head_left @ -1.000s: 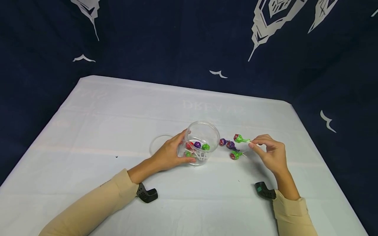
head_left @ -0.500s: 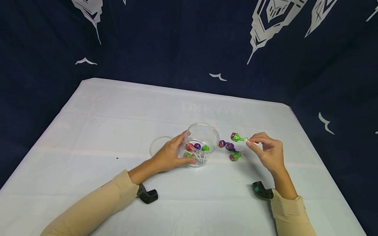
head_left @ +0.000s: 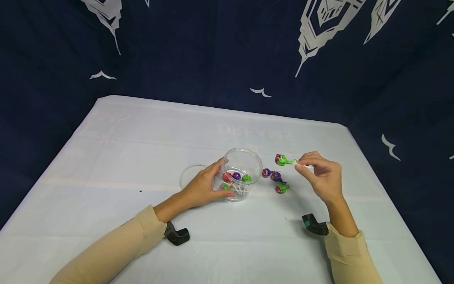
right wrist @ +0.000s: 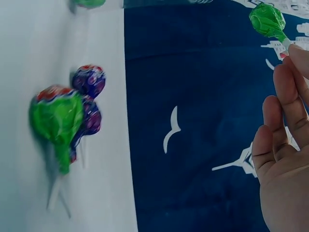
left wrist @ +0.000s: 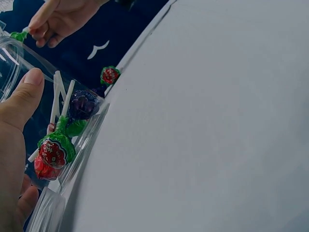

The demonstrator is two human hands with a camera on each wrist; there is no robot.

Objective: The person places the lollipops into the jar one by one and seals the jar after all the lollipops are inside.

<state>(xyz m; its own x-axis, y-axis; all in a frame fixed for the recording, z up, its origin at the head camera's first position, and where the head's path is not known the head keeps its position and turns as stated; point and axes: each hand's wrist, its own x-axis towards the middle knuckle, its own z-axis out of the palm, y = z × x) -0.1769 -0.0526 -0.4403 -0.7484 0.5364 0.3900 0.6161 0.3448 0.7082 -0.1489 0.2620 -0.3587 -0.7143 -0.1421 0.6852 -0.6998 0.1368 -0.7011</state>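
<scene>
My left hand (head_left: pixel 202 187) grips a clear plastic jar (head_left: pixel 244 154), thumb on the near side and fingers round the far side. Inside it, red, purple and green lollipops (left wrist: pixel 57 151) lie with white sticks crossing. Between thumb and forefinger, my right hand (head_left: pixel 323 175) pinches the white stick of a green-wrapped lollipop (head_left: pixel 281 160), held above the table with its head toward the jar. Below it, two purple lollipops (head_left: pixel 276 176) and another green lollipop (head_left: pixel 281 188) lie on the table, right of the jar.
A clear round lid (head_left: pixel 185 170) lies left of the jar, partly hidden by my left hand. White cloth covers the table (head_left: pixel 149 142). A dark blue patterned curtain (head_left: pixel 198 47) hangs behind it. Both wrists wear black cameras (head_left: pixel 179 236).
My right hand has lifted the green lollipop a little higher off the table and slightly left, toward the jar. My left hand and the jar stay in place.
</scene>
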